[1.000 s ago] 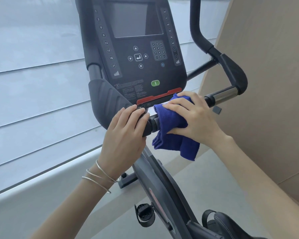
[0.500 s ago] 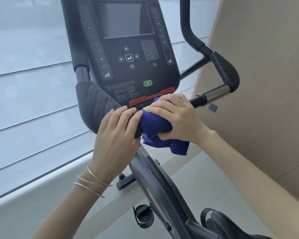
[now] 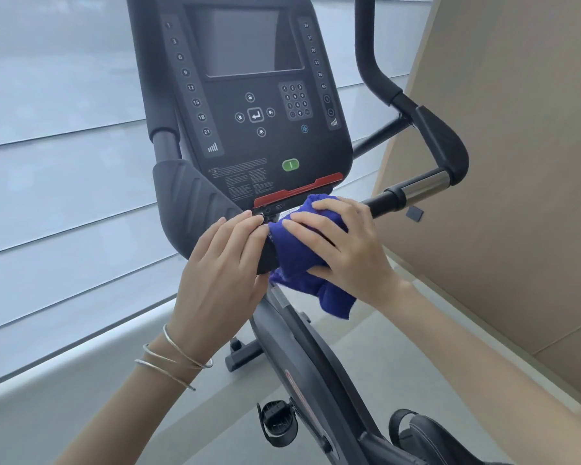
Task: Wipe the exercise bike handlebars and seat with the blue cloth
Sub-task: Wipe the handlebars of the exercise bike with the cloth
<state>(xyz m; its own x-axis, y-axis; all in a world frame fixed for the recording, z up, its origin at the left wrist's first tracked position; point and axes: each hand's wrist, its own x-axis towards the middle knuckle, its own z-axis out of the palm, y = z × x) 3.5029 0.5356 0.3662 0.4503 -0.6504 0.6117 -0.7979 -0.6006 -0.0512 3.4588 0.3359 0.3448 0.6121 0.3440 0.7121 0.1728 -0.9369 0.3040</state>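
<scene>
Right hand (image 3: 344, 253) fingers clamp the blue cloth (image 3: 302, 260) around the handlebar (image 3: 383, 201), touching the left hand (image 3: 222, 276) gripping alongside.

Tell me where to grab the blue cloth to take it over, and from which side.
Grip the blue cloth by its loose tail hanging below the handlebar, coming from underneath. The right hand presses the rest around the bar and the left hand crowds the other side.
</scene>
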